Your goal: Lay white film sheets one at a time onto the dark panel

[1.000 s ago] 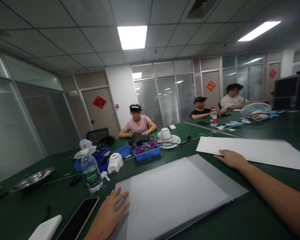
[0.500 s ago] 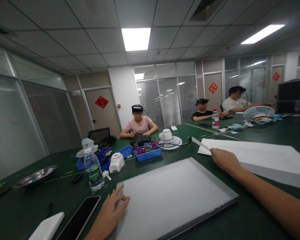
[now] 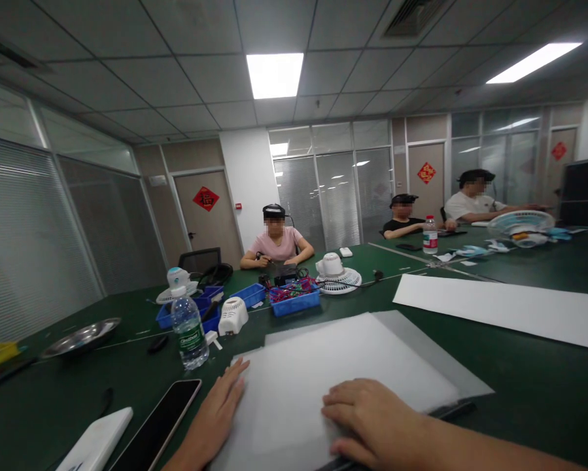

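Translucent sheets (image 3: 294, 376) lie unevenly stacked, near and central. The left hand (image 3: 220, 402), fingers extended, rests on their left edge, seemingly steadying them; the right hand (image 3: 367, 412), fingers loosely bent, lies palm-down on top, perhaps smoothing. Neither visibly grips anything. White paper (image 3: 494, 311) lies apart, right.

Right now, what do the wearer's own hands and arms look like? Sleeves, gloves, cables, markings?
Left hand and right hand are both bare: no gloves, and no rings that I can make out. The visible right forearm shows no sleeve, watch or band. No cables or markings visible on either. Upper arms are out of frame.
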`<state>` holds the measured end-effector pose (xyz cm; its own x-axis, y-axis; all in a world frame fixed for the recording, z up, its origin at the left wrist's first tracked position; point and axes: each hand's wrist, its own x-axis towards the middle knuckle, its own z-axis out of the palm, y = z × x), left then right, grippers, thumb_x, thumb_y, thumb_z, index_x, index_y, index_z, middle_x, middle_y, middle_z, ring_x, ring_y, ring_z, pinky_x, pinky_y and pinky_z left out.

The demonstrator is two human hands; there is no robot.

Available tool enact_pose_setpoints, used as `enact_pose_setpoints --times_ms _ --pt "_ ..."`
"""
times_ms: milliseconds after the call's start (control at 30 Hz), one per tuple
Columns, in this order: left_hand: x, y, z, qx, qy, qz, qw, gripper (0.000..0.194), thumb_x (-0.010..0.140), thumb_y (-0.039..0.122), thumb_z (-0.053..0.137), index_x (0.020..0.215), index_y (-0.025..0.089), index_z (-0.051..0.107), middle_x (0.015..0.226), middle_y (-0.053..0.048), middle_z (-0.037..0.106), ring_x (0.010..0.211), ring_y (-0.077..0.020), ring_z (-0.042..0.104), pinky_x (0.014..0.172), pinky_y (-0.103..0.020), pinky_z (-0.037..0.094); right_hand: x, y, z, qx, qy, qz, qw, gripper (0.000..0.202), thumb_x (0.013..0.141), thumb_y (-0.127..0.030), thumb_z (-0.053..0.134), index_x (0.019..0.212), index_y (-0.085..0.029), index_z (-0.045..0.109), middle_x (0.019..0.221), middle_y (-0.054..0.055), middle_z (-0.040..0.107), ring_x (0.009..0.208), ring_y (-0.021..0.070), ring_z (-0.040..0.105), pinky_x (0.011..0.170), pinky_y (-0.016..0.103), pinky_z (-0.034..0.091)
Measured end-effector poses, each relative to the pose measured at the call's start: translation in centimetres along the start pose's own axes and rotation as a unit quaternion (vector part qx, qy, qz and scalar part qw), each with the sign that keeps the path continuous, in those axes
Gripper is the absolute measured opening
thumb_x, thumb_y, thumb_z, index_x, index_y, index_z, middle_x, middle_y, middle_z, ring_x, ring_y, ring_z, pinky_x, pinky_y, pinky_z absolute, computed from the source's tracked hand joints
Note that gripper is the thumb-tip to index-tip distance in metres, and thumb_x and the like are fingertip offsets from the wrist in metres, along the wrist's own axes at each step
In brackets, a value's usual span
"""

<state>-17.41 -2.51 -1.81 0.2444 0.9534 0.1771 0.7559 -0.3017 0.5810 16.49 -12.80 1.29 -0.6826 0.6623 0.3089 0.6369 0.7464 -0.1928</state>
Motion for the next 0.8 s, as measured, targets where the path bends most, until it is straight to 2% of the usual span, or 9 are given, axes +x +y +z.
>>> enact_pose_setpoints --times_ms 100,167,233,333,400,467,500,633,800 --pt "0.1 0.3 0.2 0.035 -0.016 0.005 0.999 0.063 0.089 0.054 0.045 0.143 0.021 0.052 0.163 -0.007 0.032 0.153 -0.0284 0.020 0.126 -0.052 0.010 -0.1 0.6 -0.5 0.089 0.019 -0.019 0.996 0.057 0.093 -0.058 0.053 0.135 -0.020 0.059 0.141 0.010 0.059 0.129 0.0228 0.055 0.110 0.035 0.043" --pt "0.1 0.3 0.2 0.054 -0.024 0.013 0.998 0.061 0.086 0.049 0.052 0.140 0.021 0.055 0.163 -0.008 0.032 0.153 -0.0301 0.019 0.126 -0.053 0.010 -0.3 3.6 -1.3 0.047 0.057 0.028 0.997 0.053 0.097 -0.055 0.046 0.140 -0.024 0.055 0.144 0.006 0.056 0.134 0.0182 0.050 0.114 0.034 0.038" --pt "0.1 0.1 0.1 0.051 -0.028 0.018 0.998 0.057 0.084 0.037 0.051 0.140 0.022 0.056 0.162 -0.007 0.033 0.153 -0.0297 0.018 0.126 -0.054 0.010 -1.1 8.4 -2.6 -0.065 0.092 0.135 0.984 0.050 0.101 -0.052 0.038 0.142 -0.028 0.052 0.147 0.002 0.054 0.138 0.0150 0.046 0.117 0.034 0.034" --pt "0.0 -0.1 -0.2 0.038 -0.039 0.013 0.998 0.062 0.076 0.021 0.048 0.137 0.025 0.059 0.162 -0.003 0.034 0.153 -0.0285 0.014 0.125 -0.055 0.010 -4.5 16.3 -4.9 -0.134 0.121 0.269 0.946 0.055 0.100 -0.048 0.037 0.146 -0.019 0.048 0.156 0.011 0.041 0.147 0.0248 0.031 0.122 0.048 0.023" --pt "-0.1 0.2 -0.4 0.036 -0.040 0.008 0.999 0.061 0.075 0.021 0.049 0.134 0.023 0.062 0.161 -0.005 0.036 0.153 -0.0299 0.015 0.125 -0.055 0.010 -7.8 20.5 -6.4 -0.167 0.118 0.363 0.909 0.063 0.094 -0.049 0.046 0.147 -0.014 0.046 0.158 0.019 0.035 0.147 0.0358 0.027 0.119 0.060 0.021" --pt "-0.2 0.6 -0.5 0.032 -0.031 0.007 0.999 0.052 0.079 0.030 0.051 0.127 0.020 0.067 0.159 -0.009 0.039 0.152 -0.0328 0.019 0.125 -0.055 0.011 -11.1 23.4 -7.4 -0.181 0.097 0.453 0.868 0.068 0.091 -0.052 0.051 0.140 -0.006 0.052 0.149 0.029 0.043 0.139 0.0471 0.038 0.107 0.070 0.031" --pt "-0.3 0.9 -0.5 0.028 -0.023 0.006 0.999 0.049 0.080 0.037 0.052 0.122 0.019 0.070 0.159 -0.011 0.041 0.152 -0.0342 0.022 0.125 -0.056 0.013 -12.4 24.4 -7.6 -0.183 0.081 0.483 0.852 0.067 0.091 -0.053 0.050 0.137 -0.005 0.056 0.143 0.030 0.049 0.132 0.0479 0.046 0.102 0.069 0.038" --pt "-0.2 1.5 -0.2 0.015 0.009 0.003 1.000 0.043 0.077 0.047 0.059 0.106 0.020 0.074 0.155 -0.013 0.047 0.148 -0.0360 0.033 0.123 -0.057 0.021 -14.3 26.2 -7.6 -0.206 0.031 0.518 0.830 0.051 0.097 -0.051 0.047 0.130 -0.014 0.060 0.128 0.019 0.063 0.114 0.0330 0.062 0.089 0.052 0.052" --pt "0.0 1.0 0.0 0.025 0.009 0.006 1.000 0.043 0.079 0.047 0.058 0.111 0.022 0.072 0.153 -0.010 0.051 0.149 -0.0340 0.033 0.124 -0.055 0.022 -11.3 23.9 -7.1 -0.273 0.007 0.465 0.842 0.030 0.097 -0.042 0.056 0.105 -0.015 0.065 0.102 0.006 0.067 0.093 0.0187 0.065 0.086 0.041 0.053"
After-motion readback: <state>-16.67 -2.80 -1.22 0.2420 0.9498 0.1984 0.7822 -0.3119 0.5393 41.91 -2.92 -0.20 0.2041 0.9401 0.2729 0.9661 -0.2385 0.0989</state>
